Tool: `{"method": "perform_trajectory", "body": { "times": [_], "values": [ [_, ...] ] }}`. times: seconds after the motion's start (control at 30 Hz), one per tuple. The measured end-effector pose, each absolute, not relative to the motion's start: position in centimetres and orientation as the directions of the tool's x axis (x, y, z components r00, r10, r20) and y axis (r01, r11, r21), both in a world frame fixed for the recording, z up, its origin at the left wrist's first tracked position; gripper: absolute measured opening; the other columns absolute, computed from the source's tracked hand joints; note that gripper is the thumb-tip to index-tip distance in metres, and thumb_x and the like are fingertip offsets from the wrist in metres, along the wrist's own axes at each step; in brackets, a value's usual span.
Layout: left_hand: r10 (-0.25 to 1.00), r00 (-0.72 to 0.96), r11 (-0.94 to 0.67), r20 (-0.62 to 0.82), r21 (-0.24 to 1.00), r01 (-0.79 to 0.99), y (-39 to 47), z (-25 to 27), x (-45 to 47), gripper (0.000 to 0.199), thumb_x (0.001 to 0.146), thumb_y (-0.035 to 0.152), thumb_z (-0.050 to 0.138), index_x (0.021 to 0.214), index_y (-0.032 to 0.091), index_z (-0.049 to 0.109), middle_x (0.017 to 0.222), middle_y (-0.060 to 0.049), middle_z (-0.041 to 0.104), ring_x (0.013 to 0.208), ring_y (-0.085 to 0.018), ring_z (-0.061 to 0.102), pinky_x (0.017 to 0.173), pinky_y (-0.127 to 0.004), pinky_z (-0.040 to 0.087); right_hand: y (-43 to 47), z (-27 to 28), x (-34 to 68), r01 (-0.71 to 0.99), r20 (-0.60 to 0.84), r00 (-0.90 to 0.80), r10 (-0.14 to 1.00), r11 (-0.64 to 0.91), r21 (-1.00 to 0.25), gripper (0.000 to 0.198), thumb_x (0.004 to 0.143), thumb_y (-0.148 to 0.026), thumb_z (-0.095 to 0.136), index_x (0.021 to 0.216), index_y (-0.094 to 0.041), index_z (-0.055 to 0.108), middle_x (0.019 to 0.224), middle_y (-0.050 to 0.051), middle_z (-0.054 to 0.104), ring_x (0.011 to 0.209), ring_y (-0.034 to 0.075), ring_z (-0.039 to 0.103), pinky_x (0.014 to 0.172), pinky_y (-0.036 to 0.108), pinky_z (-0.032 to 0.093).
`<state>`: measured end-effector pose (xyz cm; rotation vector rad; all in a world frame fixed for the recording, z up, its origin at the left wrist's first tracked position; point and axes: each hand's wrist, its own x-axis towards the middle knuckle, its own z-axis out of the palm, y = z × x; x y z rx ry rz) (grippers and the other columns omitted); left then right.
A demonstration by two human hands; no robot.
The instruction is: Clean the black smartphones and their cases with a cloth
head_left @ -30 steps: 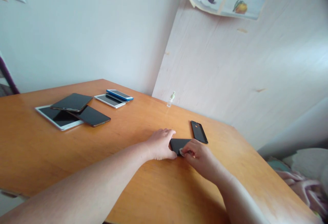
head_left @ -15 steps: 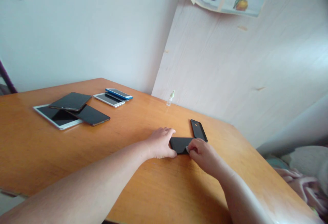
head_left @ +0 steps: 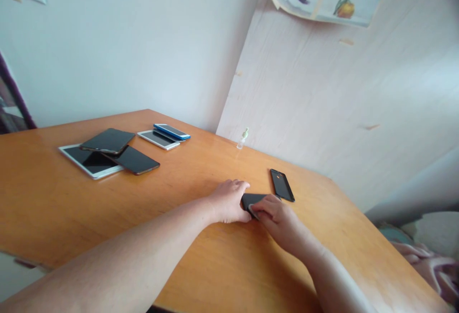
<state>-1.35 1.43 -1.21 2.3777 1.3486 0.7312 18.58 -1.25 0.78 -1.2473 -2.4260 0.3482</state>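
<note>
A dark phone (head_left: 255, 199) lies flat on the wooden table (head_left: 215, 260). My left hand (head_left: 231, 201) grips its left end, thumb on the near edge and fingers at the far side. Over the phone's face, my right hand (head_left: 274, 211) is closed on a small whitish wipe (head_left: 253, 211), which touches the phone near my left thumb. My right fingers hide part of the phone's right side. Just beyond it rests a black phone case (head_left: 282, 185), its hollow side up.
A small clear spray bottle (head_left: 243, 138) stands near the wall. To the left, two dark tablets (head_left: 107, 140) overlap a white tablet (head_left: 89, 160). Behind them, a blue phone (head_left: 172, 131) lies on a white device (head_left: 158, 139). Cloth (head_left: 430, 265) is bunched beyond the table's right edge.
My right hand has slid the wipe leftward across the phone, toward my left thumb. My left hand keeps its hold. The whole view has shifted slightly.
</note>
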Motion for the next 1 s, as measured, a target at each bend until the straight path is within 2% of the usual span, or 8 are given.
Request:
{"method": "perform_trajectory", "body": {
  "times": [0.07, 0.13, 0.27, 0.33, 0.4, 0.57, 0.83, 1.0],
  "values": [
    [0.859, 0.428, -0.512, 0.282, 0.492, 0.704, 1.5, -1.2, -1.4, 0.068, 0.059, 0.046, 0.07, 0.119, 0.019, 0.055, 0.112, -0.011, 0.064, 0.104, -0.031, 0.06, 0.087, -0.038, 0.049, -1.6, 0.9, 17.8, 0.678, 0.217, -0.579, 0.786, 0.612, -0.407, 0.03, 0.085, -0.01, 0.047, 0.095, -0.024, 0.071, 0.092, 0.004, 0.063, 0.086, 0.015, 0.06, 0.078, 0.025, 0.044],
    [0.859, 0.432, -0.512, 0.274, 0.494, 0.703, 1.4, -1.1, -1.4, 0.07, 0.059, 0.046, 0.07, 0.121, 0.018, 0.054, 0.114, -0.011, 0.064, 0.106, -0.031, 0.059, 0.089, -0.038, 0.048, -1.0, 0.9, 18.9, 0.746, 0.207, -0.514, 0.832, 0.554, -0.37, 0.03, 0.085, -0.01, 0.047, 0.097, -0.024, 0.072, 0.092, 0.004, 0.063, 0.086, 0.015, 0.06, 0.078, 0.025, 0.044],
    [0.866, 0.436, -0.497, 0.244, 0.511, 0.701, 1.4, -1.0, -1.6, 0.076, 0.058, 0.046, 0.072, 0.126, 0.017, 0.05, 0.12, -0.011, 0.063, 0.111, -0.032, 0.056, 0.093, -0.039, 0.047, 1.4, 0.7, 23.4, 0.96, 0.175, -0.189, 0.966, 0.22, -0.175, 0.029, 0.081, -0.01, 0.049, 0.095, -0.019, 0.073, 0.088, 0.007, 0.063, 0.084, 0.019, 0.059, 0.075, 0.028, 0.041],
    [0.869, 0.432, -0.492, 0.24, 0.513, 0.704, 1.4, -1.0, -1.6, 0.077, 0.059, 0.046, 0.072, 0.126, 0.017, 0.05, 0.119, -0.011, 0.063, 0.111, -0.031, 0.056, 0.093, -0.039, 0.047, 1.7, 0.7, 24.2, 0.985, 0.163, -0.123, 0.979, 0.141, -0.102, 0.027, 0.083, -0.013, 0.048, 0.091, -0.018, 0.074, 0.086, 0.008, 0.062, 0.082, 0.02, 0.058, 0.073, 0.028, 0.04],
    [0.868, 0.43, -0.494, 0.247, 0.509, 0.704, 1.4, -1.1, -1.5, 0.076, 0.058, 0.045, 0.072, 0.126, 0.018, 0.051, 0.119, -0.011, 0.063, 0.11, -0.031, 0.057, 0.092, -0.039, 0.047, 1.1, 0.9, 23.2, 0.973, 0.162, -0.193, 0.968, 0.21, -0.094, 0.026, 0.087, -0.018, 0.047, 0.089, -0.017, 0.073, 0.085, 0.008, 0.061, 0.082, 0.019, 0.057, 0.073, 0.028, 0.039],
    [0.856, 0.436, -0.517, 0.279, 0.496, 0.698, 1.4, -1.1, -1.5, 0.074, 0.059, 0.048, 0.071, 0.123, 0.017, 0.053, 0.117, -0.011, 0.063, 0.107, -0.031, 0.058, 0.09, -0.038, 0.048, -0.5, 0.7, 19.2, 0.871, 0.208, -0.398, 0.894, 0.439, -0.22, 0.024, 0.091, -0.033, 0.051, 0.091, -0.02, 0.072, 0.088, 0.006, 0.06, 0.082, 0.017, 0.057, 0.073, 0.026, 0.041],
    [0.864, 0.43, -0.503, 0.263, 0.497, 0.707, 1.5, -1.4, -1.5, 0.074, 0.059, 0.045, 0.071, 0.125, 0.018, 0.052, 0.118, -0.01, 0.064, 0.11, -0.03, 0.057, 0.092, -0.038, 0.046, 1.9, -0.1, 23.4, 0.992, 0.237, -0.068, 0.969, 0.091, -0.086, 0.025, 0.088, -0.021, 0.048, 0.095, -0.017, 0.072, 0.087, 0.009, 0.06, 0.079, 0.02, 0.058, 0.072, 0.029, 0.041],
    [0.863, 0.429, -0.505, 0.267, 0.496, 0.707, 1.4, -1.2, -1.5, 0.077, 0.058, 0.044, 0.072, 0.126, 0.016, 0.051, 0.119, -0.011, 0.063, 0.109, -0.031, 0.057, 0.091, -0.038, 0.047, 1.2, -0.6, 21.0, 0.934, 0.275, -0.262, 0.925, 0.315, -0.17, 0.027, 0.089, -0.021, 0.047, 0.103, -0.02, 0.071, 0.093, 0.007, 0.061, 0.086, 0.018, 0.059, 0.077, 0.026, 0.042]
  ]
}}
